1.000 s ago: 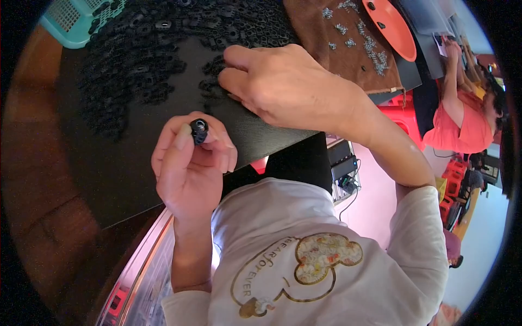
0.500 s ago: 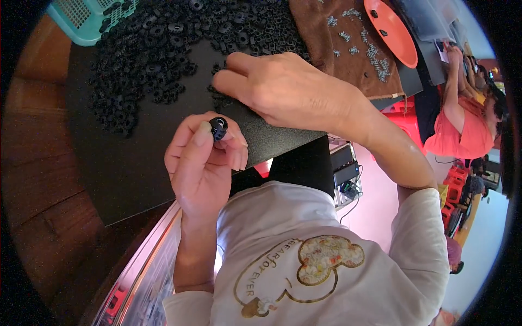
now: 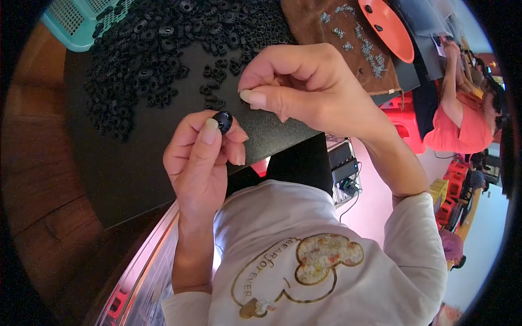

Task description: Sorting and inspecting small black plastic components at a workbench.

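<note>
Between the thumb and fingers of my left hand [image 3: 198, 155] is a small, shiny black rounded part [image 3: 223, 122], held just above the near part of the dark tabletop [image 3: 152, 179]. My right hand [image 3: 304, 89] hovers to its right, apart from it, with thumb and forefinger pinched together. Whatever that pinch may hold is too small or hidden to make out. A few little black pieces [image 3: 214, 81] lie on the table beyond my left hand. Behind them spreads a big heap of black plastic parts [image 3: 157, 43].
A teal plastic basket [image 3: 76, 41] stands at the far left. On the far right, a brown cloth [image 3: 315, 49] carries clusters of small silvery pieces [image 3: 375, 62]. Past it sits an orange plate [image 3: 394, 35] with black parts. Another person in a coral top [image 3: 462, 127] is at the right.
My right hand has lifted from the small black pieces, moved right and turned so its pinched thumb and forefinger show. The black part in my left hand has turned slightly.
</note>
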`<action>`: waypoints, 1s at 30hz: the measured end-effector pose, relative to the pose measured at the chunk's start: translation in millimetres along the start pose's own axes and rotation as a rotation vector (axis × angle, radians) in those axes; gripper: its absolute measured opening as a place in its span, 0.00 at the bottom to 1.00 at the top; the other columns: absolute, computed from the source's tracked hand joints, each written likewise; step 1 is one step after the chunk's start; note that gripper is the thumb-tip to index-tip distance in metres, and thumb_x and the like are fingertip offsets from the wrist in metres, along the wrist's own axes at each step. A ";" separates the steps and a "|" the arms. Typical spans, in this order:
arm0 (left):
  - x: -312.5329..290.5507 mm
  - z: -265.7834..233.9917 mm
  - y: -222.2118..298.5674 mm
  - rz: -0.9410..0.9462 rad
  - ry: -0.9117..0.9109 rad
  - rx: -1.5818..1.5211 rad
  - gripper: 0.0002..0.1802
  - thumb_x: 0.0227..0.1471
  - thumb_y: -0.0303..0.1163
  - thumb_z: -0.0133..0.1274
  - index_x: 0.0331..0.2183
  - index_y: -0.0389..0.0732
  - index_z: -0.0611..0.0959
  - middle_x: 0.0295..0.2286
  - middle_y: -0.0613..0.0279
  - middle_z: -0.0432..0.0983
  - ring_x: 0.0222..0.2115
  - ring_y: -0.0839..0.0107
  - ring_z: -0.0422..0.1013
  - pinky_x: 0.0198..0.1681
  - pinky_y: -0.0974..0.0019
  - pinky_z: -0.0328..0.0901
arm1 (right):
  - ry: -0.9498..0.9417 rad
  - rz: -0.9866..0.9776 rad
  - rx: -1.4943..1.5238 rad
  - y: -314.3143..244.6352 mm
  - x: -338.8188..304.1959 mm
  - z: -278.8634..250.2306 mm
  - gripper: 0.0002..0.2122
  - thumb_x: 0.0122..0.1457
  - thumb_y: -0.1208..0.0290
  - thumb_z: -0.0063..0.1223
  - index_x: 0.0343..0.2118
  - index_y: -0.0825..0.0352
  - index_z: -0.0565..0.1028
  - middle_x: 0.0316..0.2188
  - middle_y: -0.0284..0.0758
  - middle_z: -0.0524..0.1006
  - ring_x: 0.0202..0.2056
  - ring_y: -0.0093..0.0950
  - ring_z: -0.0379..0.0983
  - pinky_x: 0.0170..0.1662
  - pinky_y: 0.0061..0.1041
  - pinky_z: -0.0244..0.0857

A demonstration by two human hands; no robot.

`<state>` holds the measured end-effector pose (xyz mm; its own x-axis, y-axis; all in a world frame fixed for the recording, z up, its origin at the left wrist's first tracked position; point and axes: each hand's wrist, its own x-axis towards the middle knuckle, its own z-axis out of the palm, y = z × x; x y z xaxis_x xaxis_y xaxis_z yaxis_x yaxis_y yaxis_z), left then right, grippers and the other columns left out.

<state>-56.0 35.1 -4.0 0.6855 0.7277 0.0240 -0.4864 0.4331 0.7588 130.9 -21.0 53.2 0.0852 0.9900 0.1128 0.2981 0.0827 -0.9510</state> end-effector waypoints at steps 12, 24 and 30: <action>-2.2 -3.2 -6.9 0.047 -0.063 0.204 0.14 0.61 0.33 0.45 0.43 0.33 0.75 0.28 0.55 0.75 0.21 0.74 0.66 0.24 0.71 0.62 | -0.073 0.175 0.302 -12.9 -8.9 -2.0 0.04 0.55 0.77 0.56 0.31 0.70 0.75 0.21 0.28 0.75 0.20 0.15 0.69 0.23 0.16 0.62; -1.2 0.2 -3.8 -0.008 -0.045 0.242 0.15 0.60 0.34 0.47 0.43 0.31 0.75 0.26 0.59 0.74 0.20 0.77 0.65 0.21 0.74 0.60 | -0.121 0.277 0.413 -7.4 -11.6 -6.0 0.03 0.55 0.76 0.56 0.29 0.69 0.75 0.20 0.29 0.76 0.18 0.14 0.69 0.19 0.14 0.60; -1.2 -3.9 -2.3 -0.051 -0.064 0.289 0.15 0.60 0.33 0.48 0.42 0.31 0.75 0.27 0.60 0.74 0.20 0.79 0.64 0.22 0.74 0.59 | -0.147 0.264 0.398 -6.7 -12.6 -6.9 0.03 0.55 0.76 0.55 0.28 0.70 0.75 0.19 0.29 0.75 0.18 0.15 0.69 0.19 0.15 0.60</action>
<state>-57.8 35.3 -8.3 0.7421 0.6701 0.0154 -0.2827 0.2921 0.9137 134.3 -34.8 60.1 -0.0348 0.9863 -0.1610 -0.1040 -0.1638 -0.9810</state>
